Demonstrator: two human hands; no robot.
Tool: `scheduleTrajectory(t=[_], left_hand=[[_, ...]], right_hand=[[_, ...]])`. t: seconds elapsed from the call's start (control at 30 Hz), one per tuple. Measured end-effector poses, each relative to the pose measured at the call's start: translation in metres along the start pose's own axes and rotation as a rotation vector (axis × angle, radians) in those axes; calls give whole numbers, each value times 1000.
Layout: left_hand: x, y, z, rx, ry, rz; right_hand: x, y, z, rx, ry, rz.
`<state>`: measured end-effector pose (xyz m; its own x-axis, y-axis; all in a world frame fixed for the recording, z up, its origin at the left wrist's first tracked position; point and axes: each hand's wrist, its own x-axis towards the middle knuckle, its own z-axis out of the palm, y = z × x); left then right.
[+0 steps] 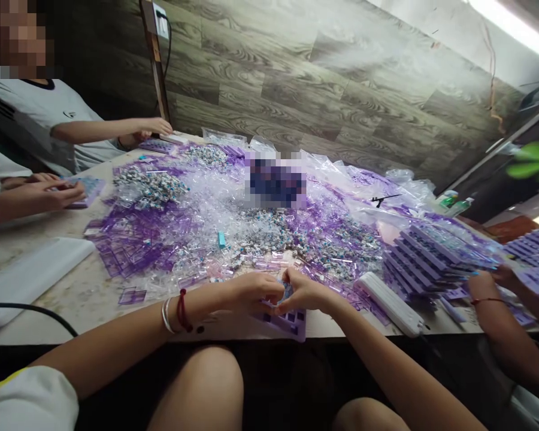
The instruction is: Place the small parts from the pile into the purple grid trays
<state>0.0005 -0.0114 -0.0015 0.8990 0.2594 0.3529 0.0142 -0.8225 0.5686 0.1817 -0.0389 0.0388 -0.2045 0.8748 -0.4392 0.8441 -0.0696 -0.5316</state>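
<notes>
Both my hands meet over a purple slotted tray (296,326) at the table's front edge. My left hand (254,291) is curled, with its fingers closed on a small clear-blue piece (286,290). From the right, my right hand (303,291) pinches the same piece between thumb and fingers. Part of the tray is hidden under my hands. Just beyond lie heaps of small white-and-blue parts (269,230) and clear purple plastic pieces (139,239). A turquoise block (221,240) stands among them.
Stacked purple trays (420,260) and a white power strip (388,303) are on the right, near another person's hands (485,284). At left lie a long white case (36,275) and a black cable (31,306). Two people's hands work at the far left (56,190) (150,129).
</notes>
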Motion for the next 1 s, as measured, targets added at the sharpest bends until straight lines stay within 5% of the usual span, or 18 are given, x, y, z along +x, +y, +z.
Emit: scheduleTrajectory(t=[0.17,0.33,0.43,0.6,0.8,1.0], left_hand=[[-2,-1,-3,-51,-13,19],[-8,-9,-1,-32,67,-25],[-10,-11,-2,65,123,-103],[-11,-10,-5,105,161,-134],[-10,-10,-6,111,128,-124],[-10,-5,-8,135,130,-107]], right_hand=[[0,-4,0,-84,-28,23],[10,6,-4,-52,66,-115],[29,12,-13,7,202,-157],[68,12,-22,-151,627,-315],[89,13,-12,-234,621,-308],[76,15,-15,-221,667,-300]])
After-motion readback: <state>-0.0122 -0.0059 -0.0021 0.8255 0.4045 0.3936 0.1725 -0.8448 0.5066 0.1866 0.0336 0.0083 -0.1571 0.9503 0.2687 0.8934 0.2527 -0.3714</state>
